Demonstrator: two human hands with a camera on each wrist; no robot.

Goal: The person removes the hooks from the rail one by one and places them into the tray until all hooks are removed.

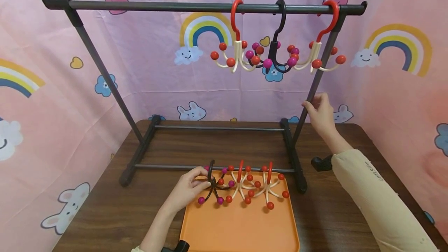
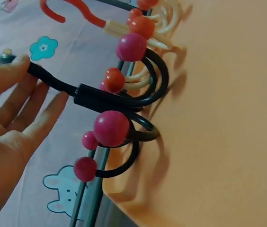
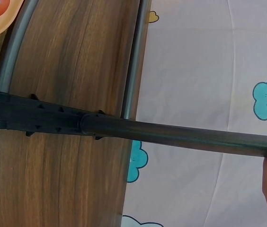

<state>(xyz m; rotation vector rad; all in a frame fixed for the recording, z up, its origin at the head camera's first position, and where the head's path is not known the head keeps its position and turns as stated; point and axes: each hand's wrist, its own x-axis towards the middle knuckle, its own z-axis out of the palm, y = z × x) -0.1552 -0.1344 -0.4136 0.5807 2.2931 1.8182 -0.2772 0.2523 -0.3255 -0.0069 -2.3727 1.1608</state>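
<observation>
Thumb and fingers of my left hand (image 1: 187, 189) pinch the neck of a black plastic hook hanger with curved arms tipped by magenta balls (image 2: 95, 98), which stands at the far left corner of a shallow orange plastic tray (image 1: 245, 232). Whether its lowest arms bear on the tray or float just above it, I cannot tell. Just to its right, two cream hangers with red hooks and red balls, the nearer one (image 1: 240, 178) and the farther one (image 1: 269, 174), crowd together with their arms interlaced in my view. My right hand (image 1: 322, 116) holds the right-hand post (image 3: 185, 134) of the dark tubular rack, thumb and fingers closed about it. On the rack's dark round top rail (image 1: 150, 6) hang three more: a cream one with a red hook (image 1: 238, 51), a black one in the middle (image 1: 273, 51), and another cream one with a red hook (image 1: 315, 51) by the right end. The likeliest trouble, I judge, is a snag: if I lift carelessly, a magenta ball could catch on the neighbouring red-tipped arms and drag that hanger over. A thin pinch on the slick neck might also let the piece twist or slip back. Should my right hand push the post hard, the rack could rock on the brown wooden table (image 1: 105, 205), setting the hung hangers swinging and tangling their arms.
</observation>
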